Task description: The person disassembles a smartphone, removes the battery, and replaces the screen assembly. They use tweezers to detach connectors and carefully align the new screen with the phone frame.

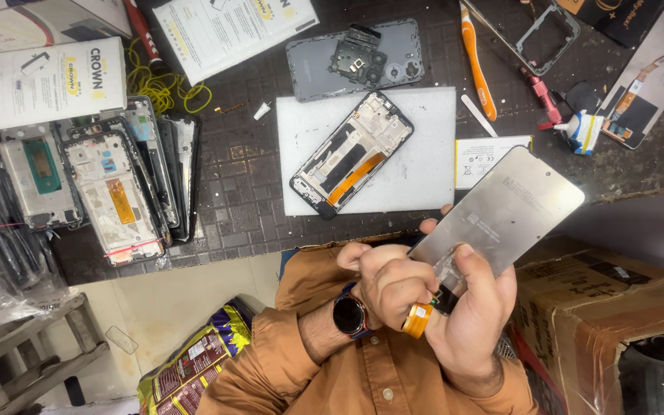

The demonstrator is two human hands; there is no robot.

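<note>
A dark grid mat (247, 184) covers the bench, a white pad (416, 169) at twelve o'clock bearing a phone frame (351, 154); at five o'clock the right hand (474, 323) grips a screen panel (501, 211) while the left hand (386, 280) pinches its orange ribbon cable (418, 319); freeing the cable likely needs a gentle, steady pull.
</note>
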